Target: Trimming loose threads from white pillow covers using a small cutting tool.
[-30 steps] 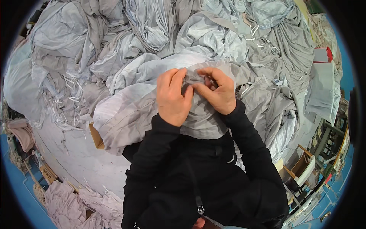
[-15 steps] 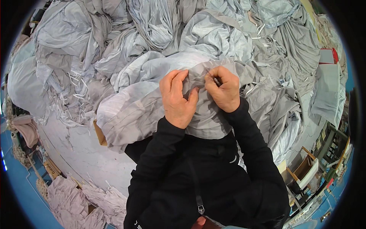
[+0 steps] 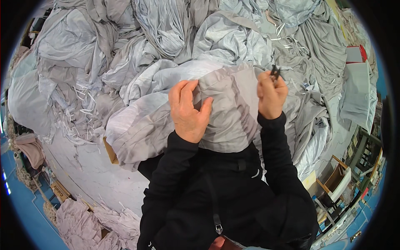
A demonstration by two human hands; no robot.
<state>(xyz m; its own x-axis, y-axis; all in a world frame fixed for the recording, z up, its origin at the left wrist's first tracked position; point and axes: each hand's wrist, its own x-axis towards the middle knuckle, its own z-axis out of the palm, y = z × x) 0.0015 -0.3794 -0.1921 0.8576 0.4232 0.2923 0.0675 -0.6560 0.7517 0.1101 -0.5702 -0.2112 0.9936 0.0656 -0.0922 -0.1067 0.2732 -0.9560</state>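
A light grey fabric piece (image 3: 225, 112) with a seamed edge lies spread over my lap and the pile's near side. My left hand (image 3: 188, 111) rests on its left part, fingers curved and the thumb held apart from them, with a shadowed fold between. Off the cloth's right side, my right hand (image 3: 271, 95) is closed around small black snips (image 3: 275, 71); their two dark tips stick up above the fingers. The hand is slightly blurred, and most of the tool is hidden in the palm.
A large heap of grey and pale blue cloth (image 3: 166, 31) covers the far side, with white ties (image 3: 85, 100) hanging from it. A pale marbled surface (image 3: 91, 166) shows at left. Pinkish cloth (image 3: 79, 221) lies lower left; a wooden box (image 3: 334, 179) stands at right.
My right hand has moved right, away from my left hand, and the black snips now show above its fingers. My left hand has shifted slightly left. The grey fabric between them lies flatter.
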